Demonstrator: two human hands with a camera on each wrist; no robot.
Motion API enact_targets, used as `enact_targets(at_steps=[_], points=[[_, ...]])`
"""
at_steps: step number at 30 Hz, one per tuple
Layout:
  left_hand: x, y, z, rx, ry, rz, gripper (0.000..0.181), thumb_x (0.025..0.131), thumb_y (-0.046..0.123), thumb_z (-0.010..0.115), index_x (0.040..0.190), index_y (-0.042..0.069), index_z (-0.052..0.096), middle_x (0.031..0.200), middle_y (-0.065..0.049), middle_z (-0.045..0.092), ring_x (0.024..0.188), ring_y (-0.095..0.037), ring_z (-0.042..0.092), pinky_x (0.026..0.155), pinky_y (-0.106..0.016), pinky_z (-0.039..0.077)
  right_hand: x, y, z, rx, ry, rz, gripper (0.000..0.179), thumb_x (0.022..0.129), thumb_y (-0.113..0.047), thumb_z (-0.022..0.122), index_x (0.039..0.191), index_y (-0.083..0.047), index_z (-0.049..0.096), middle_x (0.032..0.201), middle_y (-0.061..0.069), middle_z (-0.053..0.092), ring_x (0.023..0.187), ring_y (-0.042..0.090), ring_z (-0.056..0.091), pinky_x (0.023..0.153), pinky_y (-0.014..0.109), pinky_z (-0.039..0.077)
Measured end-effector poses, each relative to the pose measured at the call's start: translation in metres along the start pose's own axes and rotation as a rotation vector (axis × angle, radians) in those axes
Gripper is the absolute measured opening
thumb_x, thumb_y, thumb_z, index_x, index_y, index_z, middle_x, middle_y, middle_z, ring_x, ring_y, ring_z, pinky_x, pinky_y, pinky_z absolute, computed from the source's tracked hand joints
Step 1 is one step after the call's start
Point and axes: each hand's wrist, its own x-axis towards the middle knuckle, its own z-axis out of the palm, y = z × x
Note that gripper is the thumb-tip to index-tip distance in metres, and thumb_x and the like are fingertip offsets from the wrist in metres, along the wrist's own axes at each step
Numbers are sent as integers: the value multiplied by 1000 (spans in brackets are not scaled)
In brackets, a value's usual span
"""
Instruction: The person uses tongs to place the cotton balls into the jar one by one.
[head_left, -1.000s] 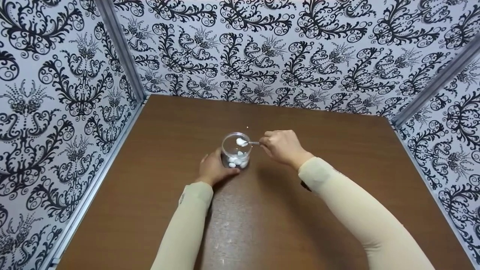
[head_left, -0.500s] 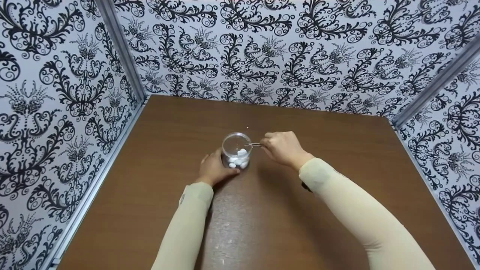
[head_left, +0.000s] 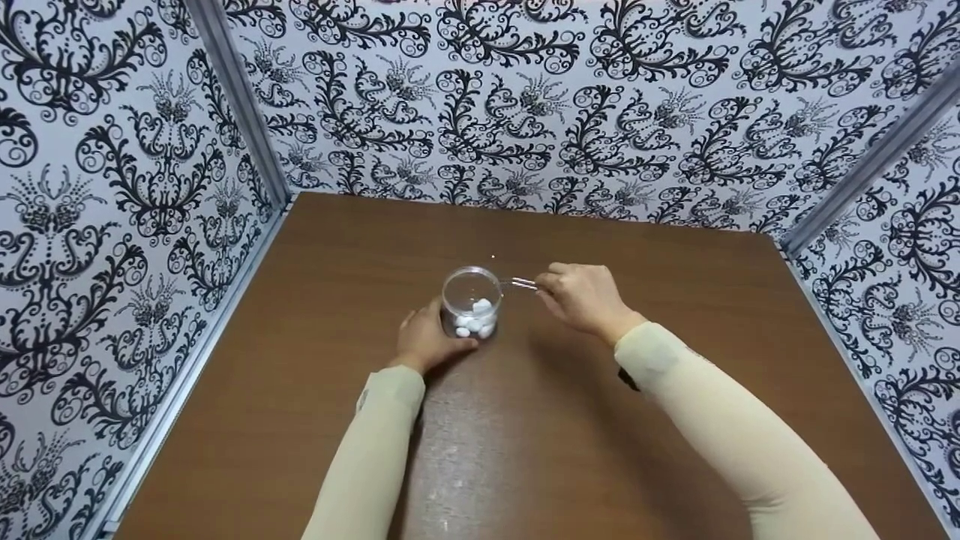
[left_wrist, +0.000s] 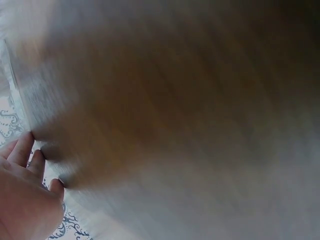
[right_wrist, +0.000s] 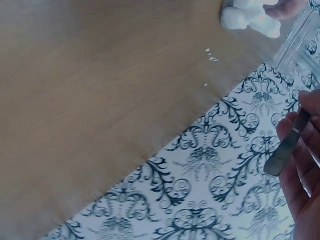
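In the head view, a clear jar (head_left: 471,304) holding several white balls (head_left: 480,322) stands near the middle of the table. My left hand (head_left: 431,336) grips its left side, thumb along the front; in the left wrist view only part of that hand (left_wrist: 30,185) shows. At the jar's right, my right hand (head_left: 585,296) pinches metal tweezers (head_left: 523,283). Their tips reach the right rim, and no ball is visible at them. The right wrist view shows the tweezers' rounded rear end (right_wrist: 281,155) across the fingers, and the white balls in the jar (right_wrist: 250,17).
Small white crumbs (right_wrist: 212,58) lie on the brown table (head_left: 360,247) beyond the jar. Patterned walls (head_left: 525,112) enclose the back and both sides, with metal posts (head_left: 247,97) at the corners.
A white ball at the tweezers' tips above the jar's mouth is now among the others inside. My right hand has drawn back rightward with the tweezers; my left hand stays put.
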Motion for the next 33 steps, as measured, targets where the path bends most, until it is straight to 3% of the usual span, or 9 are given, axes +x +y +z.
enact_targets(at_steps=[5, 14, 25, 33], points=[[-2, 2, -3, -19, -1, 3, 104, 69, 52, 93, 152, 7, 49, 144, -14, 65, 136, -35, 59, 129, -50, 26, -26, 12, 7, -2, 24, 87, 8, 87, -17, 80, 95, -13, 81, 81, 0, 72, 64, 23, 71, 48, 47, 53], [-5, 0, -6, -19, 4, 8, 103, 70, 51, 93, 152, 4, 49, 143, -15, 65, 136, -37, 58, 127, -50, 28, -61, 9, 31, 4, -133, 248, 8, 87, -17, 81, 92, -12, 82, 82, 2, 75, 69, 25, 73, 56, 49, 58], [-6, 3, -2, -22, -3, 5, 104, 70, 50, 94, 153, 6, 49, 145, -15, 64, 138, -38, 56, 128, -51, 27, -74, -5, 50, 11, -208, 283, 7, 87, -19, 82, 92, -15, 81, 81, 2, 74, 71, 25, 73, 57, 49, 58], [-5, 3, -2, -14, 16, -1, 103, 69, 50, 94, 151, 6, 50, 142, -15, 66, 134, -39, 59, 124, -51, 33, -73, -7, 53, 25, -224, 285, 7, 87, -20, 82, 90, -14, 80, 80, 2, 72, 71, 27, 73, 58, 52, 58]])
